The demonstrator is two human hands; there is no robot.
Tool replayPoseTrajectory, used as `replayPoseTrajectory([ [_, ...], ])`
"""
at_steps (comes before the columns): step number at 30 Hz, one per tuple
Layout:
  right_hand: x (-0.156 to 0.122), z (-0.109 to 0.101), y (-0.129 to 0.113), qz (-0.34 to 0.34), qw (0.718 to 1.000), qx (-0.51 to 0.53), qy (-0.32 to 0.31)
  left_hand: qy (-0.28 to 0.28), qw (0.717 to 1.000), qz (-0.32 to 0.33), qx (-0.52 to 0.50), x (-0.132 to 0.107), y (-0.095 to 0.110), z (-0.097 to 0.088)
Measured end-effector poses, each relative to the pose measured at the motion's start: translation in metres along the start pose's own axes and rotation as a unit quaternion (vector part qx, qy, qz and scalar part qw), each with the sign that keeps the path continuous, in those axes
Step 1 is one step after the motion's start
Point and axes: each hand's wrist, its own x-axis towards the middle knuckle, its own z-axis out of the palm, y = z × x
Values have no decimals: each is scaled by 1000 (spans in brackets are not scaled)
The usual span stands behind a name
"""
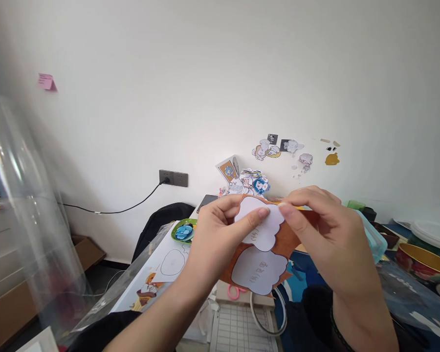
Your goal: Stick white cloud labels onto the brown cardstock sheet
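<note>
A brown paper sheet point(238, 250) with white cloud-shaped pieces on it is held up over the table. The upper white cloud point(267, 233) lies under the thumb of my left hand point(220, 225), whose fingers are behind the sheet. Faint handwriting marks the lower white cloud point(260, 269). My right hand point(326, 230) is closed, thumb and forefinger pinching at the right edge of the upper cloud and the brown sheet. Whether the cloud is stuck down cannot be seen. Beneath the sheet are pink scissor handles point(235, 292).
A green tray point(174, 233) with blue pieces stands left of my hands. Below lie a gridded board point(229, 327) and a pale ring point(284, 322). Paper cutouts point(251, 183) lean against the wall. Clear plastic film point(25, 205) rises at left; a yellow-rimmed bowl point(425, 259) is at right.
</note>
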Motion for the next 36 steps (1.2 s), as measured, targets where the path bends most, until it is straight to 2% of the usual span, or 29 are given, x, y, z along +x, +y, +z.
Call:
replayPoseTrajectory([
  [19,-2,1,1,19,1000,-16,16,5,1000,6,2,-2,1,1],
  [24,-2,-1,3,58,997,-22,41,-30,999,13,-12,0,3,-5],
  [29,-2,-1,7,135,987,-27,82,-95,995,-25,-13,0,8,-11],
  [36,-1,0,16,122,985,-21,117,-91,995,-31,-13,-1,7,-10],
])
